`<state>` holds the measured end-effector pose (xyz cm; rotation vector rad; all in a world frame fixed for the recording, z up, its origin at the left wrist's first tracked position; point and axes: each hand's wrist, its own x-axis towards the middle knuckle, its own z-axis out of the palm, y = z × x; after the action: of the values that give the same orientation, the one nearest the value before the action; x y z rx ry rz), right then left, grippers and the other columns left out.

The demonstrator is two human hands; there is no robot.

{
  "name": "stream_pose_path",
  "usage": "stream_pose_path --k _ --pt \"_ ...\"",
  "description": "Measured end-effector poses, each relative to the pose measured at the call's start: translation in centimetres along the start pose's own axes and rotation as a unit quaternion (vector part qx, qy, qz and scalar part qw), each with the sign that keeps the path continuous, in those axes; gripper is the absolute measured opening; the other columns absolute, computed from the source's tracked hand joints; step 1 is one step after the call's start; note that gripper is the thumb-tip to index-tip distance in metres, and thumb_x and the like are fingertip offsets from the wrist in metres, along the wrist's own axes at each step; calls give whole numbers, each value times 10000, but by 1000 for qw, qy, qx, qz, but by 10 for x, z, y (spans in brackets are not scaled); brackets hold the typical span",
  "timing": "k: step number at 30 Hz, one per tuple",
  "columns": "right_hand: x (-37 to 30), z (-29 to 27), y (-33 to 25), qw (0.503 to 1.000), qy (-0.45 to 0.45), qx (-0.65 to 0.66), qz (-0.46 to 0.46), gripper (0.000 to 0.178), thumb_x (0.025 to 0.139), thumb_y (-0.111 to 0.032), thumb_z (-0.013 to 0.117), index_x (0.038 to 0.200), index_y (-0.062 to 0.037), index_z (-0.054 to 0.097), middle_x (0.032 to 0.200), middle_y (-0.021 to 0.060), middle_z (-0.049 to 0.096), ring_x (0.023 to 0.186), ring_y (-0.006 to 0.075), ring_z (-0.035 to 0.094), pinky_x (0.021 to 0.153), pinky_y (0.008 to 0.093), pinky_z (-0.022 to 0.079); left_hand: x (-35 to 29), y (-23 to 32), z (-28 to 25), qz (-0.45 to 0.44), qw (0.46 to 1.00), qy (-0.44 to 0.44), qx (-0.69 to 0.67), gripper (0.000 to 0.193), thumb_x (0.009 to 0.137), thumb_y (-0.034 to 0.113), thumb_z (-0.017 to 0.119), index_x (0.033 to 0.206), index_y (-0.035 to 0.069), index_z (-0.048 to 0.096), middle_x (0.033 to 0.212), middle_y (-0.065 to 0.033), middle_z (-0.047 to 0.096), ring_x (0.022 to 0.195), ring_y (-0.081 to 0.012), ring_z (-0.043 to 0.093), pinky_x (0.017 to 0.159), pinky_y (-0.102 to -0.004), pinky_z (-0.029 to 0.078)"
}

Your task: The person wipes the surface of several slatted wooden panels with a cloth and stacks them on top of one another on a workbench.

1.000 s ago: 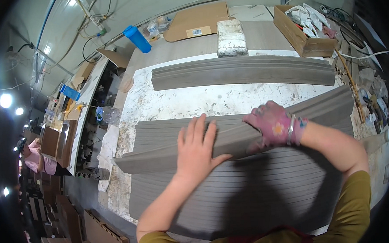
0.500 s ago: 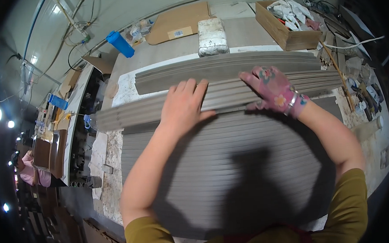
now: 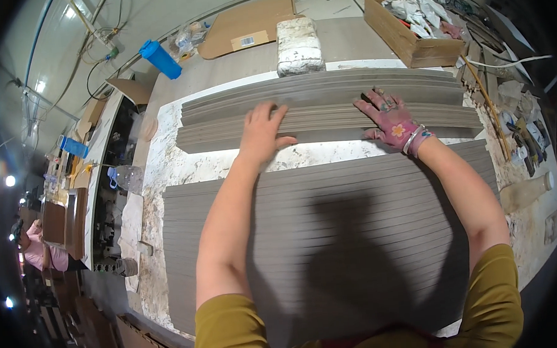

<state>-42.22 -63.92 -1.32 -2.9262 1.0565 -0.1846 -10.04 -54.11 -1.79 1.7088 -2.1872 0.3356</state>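
My bare left hand lies over a long bundle of thin grey strips, fingers across its top and thumb at its near side. Farther right, my right hand, in a pink flowered glove, grips the same bundle with the fingers a little apart. The bundle lies lengthwise across the white, stained worktop, right against a second row of similar grey strips behind it. Closer to me, a wide layer of grey strips lies side by side, with my shadow over it.
A white, stained block stands behind the rows. Beyond are a flat cardboard piece, a blue bottle and a wooden box of rags. A clear bottle and tools line the right edge. Another person is far left.
Both hands have brought the bundle away from me, off the near layer and against the back row. It was slanted and now lies parallel to that row, baring a strip of white worktop.
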Motion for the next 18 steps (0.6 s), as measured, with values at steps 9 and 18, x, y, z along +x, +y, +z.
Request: stream_pose_path --k 9,18 --pt "9 -13 10 992 45 4 121 662 848 -495 581 1393 -164 403 1488 153 325 1399 333 275 1104 518 206 36 7 -13 -166 965 -186 81 1023 672 603 731 1475 161 276 1546 -120 211 1417 -344 201 1090 -584 216" --pt "-151 -35 -79 997 28 70 -14 716 865 -502 562 1436 -134 335 1466 154 358 1396 334 272 1120 530 192 -32 88 -72 -49 912 -347 -213 887 730 445 758 1427 69 357 1422 -191 406 1338 -347 349 1104 -443 256"
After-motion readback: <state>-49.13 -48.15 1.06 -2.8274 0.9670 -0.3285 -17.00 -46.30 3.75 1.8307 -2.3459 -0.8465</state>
